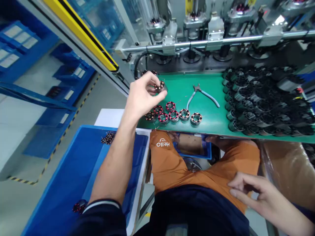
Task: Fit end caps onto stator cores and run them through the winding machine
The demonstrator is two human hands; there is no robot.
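My left hand [144,95] is raised over the left end of the green work mat [209,111], fingers pinched on a small wound stator ring [159,87]. Just below it, several more stator rings [173,115] with red and copper windings lie in a loose row on the mat. My right hand [251,193] rests low over my orange-clad lap, fingers loosely curled and apart, holding nothing.
Blue-handled pliers [201,95] lie mid-mat. A heap of black housings [265,101] fills the mat's right side. A machine with a steel rail [221,41] stands behind. A blue tray [73,177] at my left holds a few stators [107,137].
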